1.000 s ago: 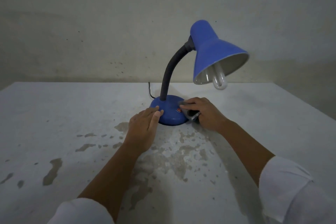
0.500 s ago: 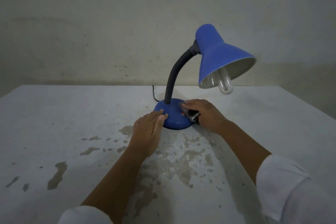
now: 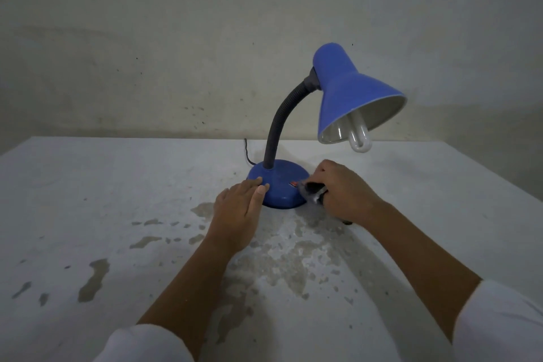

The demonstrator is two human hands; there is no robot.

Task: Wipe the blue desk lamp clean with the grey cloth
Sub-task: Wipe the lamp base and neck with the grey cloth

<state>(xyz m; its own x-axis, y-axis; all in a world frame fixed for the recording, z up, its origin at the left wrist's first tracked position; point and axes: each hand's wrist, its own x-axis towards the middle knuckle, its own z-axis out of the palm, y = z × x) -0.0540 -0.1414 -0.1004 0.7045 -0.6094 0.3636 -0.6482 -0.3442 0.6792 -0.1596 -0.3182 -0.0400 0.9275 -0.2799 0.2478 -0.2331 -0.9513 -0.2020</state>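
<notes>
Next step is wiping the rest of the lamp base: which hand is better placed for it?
Right. The right hand holds the grey cloth against the right edge of the lamp base. The left hand lies flat, fingertips on the base's left side, with no cloth; it likely suits steadying.

I am in a plain, dim indoor room, and I cannot tell whether it belongs to a home or a workplace. In front of me stands a white-painted table [image 3: 88, 185]. Its coat has worn away in grey-brown patches [image 3: 94, 279] near me and off to the left. Beyond its far edge rises a pale plaster wall [image 3: 176, 38], mottled with stains and dotted with small dark specks. The light is low and greyish. A blue desk lamp [image 3: 346, 97] stands at the middle of the table, its folded-tube bulb [image 3: 359, 139] unlit. Its thin black cord [image 3: 247, 152] runs back from the base toward the far edge. Such a fitting suits either kind of place.
</notes>
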